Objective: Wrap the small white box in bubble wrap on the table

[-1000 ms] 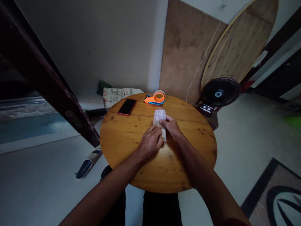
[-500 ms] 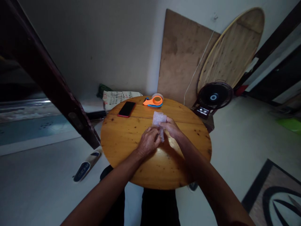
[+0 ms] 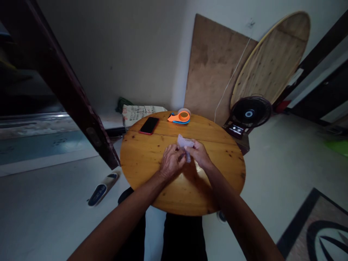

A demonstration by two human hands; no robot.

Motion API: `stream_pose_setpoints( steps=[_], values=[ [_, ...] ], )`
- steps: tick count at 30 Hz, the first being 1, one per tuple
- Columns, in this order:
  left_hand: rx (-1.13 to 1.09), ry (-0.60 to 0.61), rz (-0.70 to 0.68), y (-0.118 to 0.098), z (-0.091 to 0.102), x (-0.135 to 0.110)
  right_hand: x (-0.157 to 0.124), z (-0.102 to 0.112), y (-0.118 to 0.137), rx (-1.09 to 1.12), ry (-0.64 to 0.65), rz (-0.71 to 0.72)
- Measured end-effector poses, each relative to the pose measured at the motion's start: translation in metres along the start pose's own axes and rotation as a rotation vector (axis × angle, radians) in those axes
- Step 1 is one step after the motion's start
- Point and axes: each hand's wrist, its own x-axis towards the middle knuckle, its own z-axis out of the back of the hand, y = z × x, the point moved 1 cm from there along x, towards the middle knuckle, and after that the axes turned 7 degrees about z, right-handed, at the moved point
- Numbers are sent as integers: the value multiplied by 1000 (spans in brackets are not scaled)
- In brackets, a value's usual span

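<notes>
A piece of translucent, pale bubble wrap (image 3: 186, 142) is between my two hands above the middle of the round wooden table (image 3: 144, 170). My left hand (image 3: 172, 159) is closed on its lower left side, with the fingers bent. My right hand (image 3: 200, 153) pinches it from the right, thumb on top. A narrow strip of the wrap hangs down between the hands. Whether anything lies inside the wrap cannot be seen. Beyond the hands, an orange and blue tape dispenser (image 3: 179, 117) rests near the table's far edge.
A phone with a red edge (image 3: 149, 125) lies at the table's far left. Behind the table is a printed sack (image 3: 141, 111). To the right stand a black fan (image 3: 248, 113), a brown board (image 3: 212, 61) and an oval wooden top (image 3: 272, 58) leaning on the wall. A slipper (image 3: 102, 190) is on the floor.
The upper part of the bubble wrap has folded down and looks smaller. My right hand has shifted slightly; the left stays nearly in place. The whole view has moved a little.
</notes>
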Motion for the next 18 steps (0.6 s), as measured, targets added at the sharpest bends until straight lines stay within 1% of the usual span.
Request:
stream_pose_setpoints(
  steps=[5,11,14,16,18],
  values=[
    [9,22,27,2,0,-1,-13,4,7,-151,51,45],
    [9,20,41,2,0,-3,-20,6,-2,-167,60,148],
    [6,-2,120,1,1,-3,-22,8,-4,-195,83,190],
    [-33,-49,190,3,1,-3,-23,9,-5,-224,107,212],
    [-95,-93,223,6,1,-3,-24,11,-8,-258,132,248]
  ],
)
